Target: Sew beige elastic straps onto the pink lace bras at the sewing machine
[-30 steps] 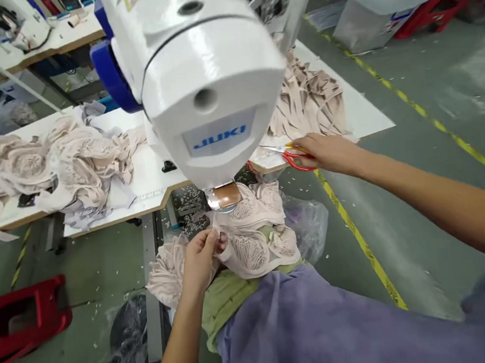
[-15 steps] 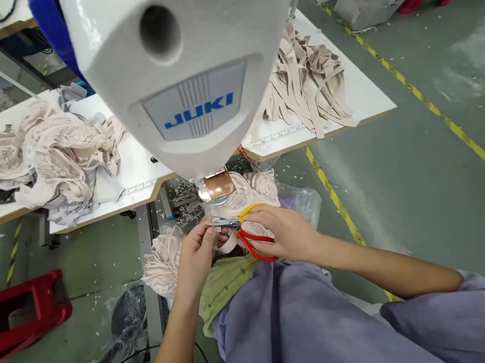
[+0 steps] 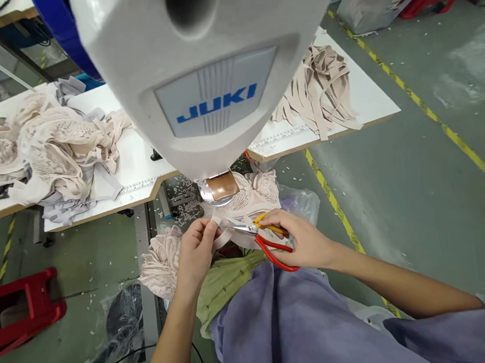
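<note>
My right hand [image 3: 304,237] holds a pair of scissors [image 3: 276,251] by its handles, one yellow and one red. The blades point left toward my left hand and look slightly parted. Between thumb and fingers, my left hand [image 3: 198,249] pinches the end of a pale beige strap [image 3: 222,240]. The blade tips lie close to that strap; whether they touch it I cannot tell. Just beyond, a beige lace bra [image 3: 252,195] sits under the head of the sewing machine [image 3: 217,109], partly hidden by the machine's metal and copper-coloured guard [image 3: 223,186].
More lace bras lie heaped on the left tabletop [image 3: 136,164], and a bundle of beige straps [image 3: 323,89] rests on the right one. Lace pieces [image 3: 163,265] hang beside my left forearm. A red stool [image 3: 22,311] stands at left; a plastic bin [image 3: 380,2] is far right.
The scissors have moved right, away from my left fingers, and their handles have spread wider. My left hand stays nearly in place on the strap. The camera view has shifted slightly.
</note>
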`<state>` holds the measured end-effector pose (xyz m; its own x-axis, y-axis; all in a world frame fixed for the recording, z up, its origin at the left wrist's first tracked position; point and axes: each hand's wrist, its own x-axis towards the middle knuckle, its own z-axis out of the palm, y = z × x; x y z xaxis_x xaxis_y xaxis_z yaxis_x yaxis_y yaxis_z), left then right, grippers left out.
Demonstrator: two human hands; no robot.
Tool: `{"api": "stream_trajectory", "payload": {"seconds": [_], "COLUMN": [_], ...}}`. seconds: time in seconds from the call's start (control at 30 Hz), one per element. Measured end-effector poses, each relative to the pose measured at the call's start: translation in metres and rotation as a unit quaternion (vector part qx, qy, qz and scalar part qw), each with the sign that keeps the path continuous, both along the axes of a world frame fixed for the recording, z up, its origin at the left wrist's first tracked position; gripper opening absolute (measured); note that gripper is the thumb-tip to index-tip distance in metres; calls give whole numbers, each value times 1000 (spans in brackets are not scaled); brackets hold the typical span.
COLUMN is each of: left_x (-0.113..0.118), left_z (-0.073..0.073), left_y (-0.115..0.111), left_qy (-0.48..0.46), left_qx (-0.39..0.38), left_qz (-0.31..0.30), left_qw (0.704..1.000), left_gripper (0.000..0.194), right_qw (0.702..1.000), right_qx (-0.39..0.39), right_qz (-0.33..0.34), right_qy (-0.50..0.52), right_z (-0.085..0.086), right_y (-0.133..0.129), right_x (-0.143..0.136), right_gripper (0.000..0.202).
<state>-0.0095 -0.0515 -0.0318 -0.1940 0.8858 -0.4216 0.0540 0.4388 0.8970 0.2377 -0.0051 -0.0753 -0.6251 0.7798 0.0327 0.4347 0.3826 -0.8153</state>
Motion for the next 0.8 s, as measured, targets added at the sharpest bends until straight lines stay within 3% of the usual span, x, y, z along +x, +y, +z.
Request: {"api": "stream_trajectory", "payload": {"seconds": [0.23,0.47,0.67,0.8], "left_x": [0,-3,-5,-9], "left_z": [1,-2,0,-3], "left_y": [3,6,6,3], "left_qy": [17,41,39,124], "left_qx": [-13,-4,24,59], "left_qz": [-3,4,34,8], "left_qw": [1000,999,998,991], "left_gripper": [30,25,24,23], "right_qw": [999,996,994,984], "right_qx": [-32,-87,-98,-110], "right_qz": [4,-1,-21,-41], "right_qy": [-1,-3,-41,-135], "right_z": [-2,-4,5,18], "right_y": [6,14,18,47], "right_x": [-25,-25,-3,28], "right_gripper": [41,36,33,34]}}
